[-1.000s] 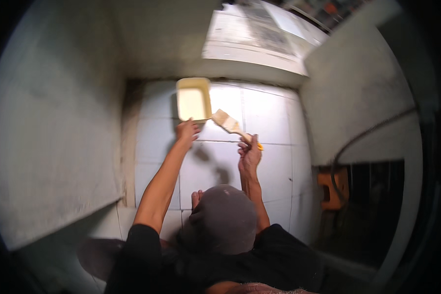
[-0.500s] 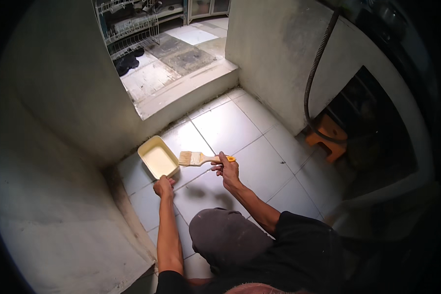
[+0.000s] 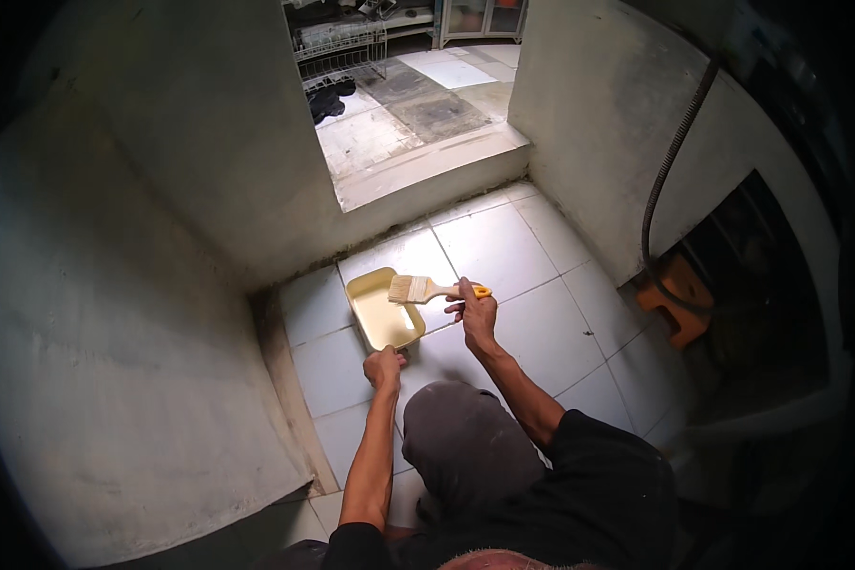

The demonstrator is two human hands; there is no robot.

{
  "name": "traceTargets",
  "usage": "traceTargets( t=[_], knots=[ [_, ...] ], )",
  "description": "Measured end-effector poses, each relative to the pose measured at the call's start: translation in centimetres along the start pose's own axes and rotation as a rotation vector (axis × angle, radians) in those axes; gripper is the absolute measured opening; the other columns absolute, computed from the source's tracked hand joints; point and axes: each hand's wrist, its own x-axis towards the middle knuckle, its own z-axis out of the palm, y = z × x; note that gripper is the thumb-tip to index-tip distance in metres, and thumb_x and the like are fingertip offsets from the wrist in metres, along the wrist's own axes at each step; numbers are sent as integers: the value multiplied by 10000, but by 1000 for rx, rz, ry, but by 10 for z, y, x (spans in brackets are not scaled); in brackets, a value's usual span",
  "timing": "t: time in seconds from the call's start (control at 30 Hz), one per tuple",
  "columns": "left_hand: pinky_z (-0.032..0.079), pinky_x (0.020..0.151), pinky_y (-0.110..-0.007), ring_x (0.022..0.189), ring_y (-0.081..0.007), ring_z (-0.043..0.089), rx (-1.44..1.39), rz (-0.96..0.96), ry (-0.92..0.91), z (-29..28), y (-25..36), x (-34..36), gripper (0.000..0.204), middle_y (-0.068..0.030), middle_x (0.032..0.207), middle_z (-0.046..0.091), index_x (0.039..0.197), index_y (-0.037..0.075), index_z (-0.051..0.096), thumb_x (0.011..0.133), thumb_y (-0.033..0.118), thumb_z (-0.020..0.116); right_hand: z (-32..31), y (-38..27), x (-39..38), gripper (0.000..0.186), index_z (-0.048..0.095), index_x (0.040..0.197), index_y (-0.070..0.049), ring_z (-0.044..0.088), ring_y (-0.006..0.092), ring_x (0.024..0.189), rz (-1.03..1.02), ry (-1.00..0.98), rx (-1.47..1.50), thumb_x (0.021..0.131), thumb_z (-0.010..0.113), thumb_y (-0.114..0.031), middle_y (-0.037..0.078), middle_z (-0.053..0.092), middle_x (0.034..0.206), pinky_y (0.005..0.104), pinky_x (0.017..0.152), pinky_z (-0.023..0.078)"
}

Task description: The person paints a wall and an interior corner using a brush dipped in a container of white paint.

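My left hand (image 3: 384,369) is closed on the near edge of a pale yellow rectangular container (image 3: 358,302) with rounded corners. Whether the cream colour inside is liquid or the container's own bottom, I cannot tell. In my right hand (image 3: 478,316) is a flat paintbrush (image 3: 422,289), held by its pale handle with a yellow end. Its light bristles point left and overlap the container's right rim in the picture; whether they touch it cannot be made out.
White floor tiles (image 3: 489,242) lie below. A raised threshold (image 3: 437,171) opens onto another room with a wire rack (image 3: 347,62). Grey walls (image 3: 190,180) stand at both sides. At right hang a dark corrugated hose (image 3: 663,176) and, behind it, an orange stool (image 3: 679,294).
The view has swung left, shifting the scene rightward in the picture. The brush has come closer to the container, its bristles now over the rim instead of beside it. Both grips stay the same.
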Motion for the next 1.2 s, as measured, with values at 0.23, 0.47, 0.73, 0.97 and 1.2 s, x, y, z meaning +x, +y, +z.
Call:
traceTargets(
  t=[0.23,0.47,0.73,0.97,1.2],
  knots=[
    [571,571,-310,578,-197,713,53,-12,-62,11,-52,-16,289,-144,700,729,784,-58,686,862,202,587,3,-1,6,257,669,969,25,632,103,618,-235,-102,-94,979,684,-232,60,668,735,257,531,569],
    [587,710,-348,685,-213,744,302,-83,-133,24,-42,-46,331,-121,748,748,760,9,724,833,321,640,-6,6,12,274,659,881,9,595,105,553,-336,-60,-256,978,688,-246,38,639,685,265,482,524],
    [562,850,-426,977,-309,734,1088,143,-777,-49,17,-18,512,-192,1158,719,1032,-60,707,869,424,677,27,-29,43,391,631,741,-23,541,82,483,-394,-98,-335,969,697,-333,17,587,582,252,415,444],
    [600,743,-506,956,-284,745,1306,-289,-907,-111,43,-7,357,-182,1190,706,1151,-48,666,866,4,457,82,-37,81,425,601,677,-67,471,75,427,-478,-348,-336,990,664,-347,-1,543,544,248,392,363],
    [565,628,-485,775,-309,745,1295,-94,-883,-138,3,1,278,-178,1017,758,921,-32,732,826,136,531,94,-36,60,452,626,675,-20,531,97,484,-434,-303,-449,980,664,-351,28,585,570,289,447,417]
  ],
)
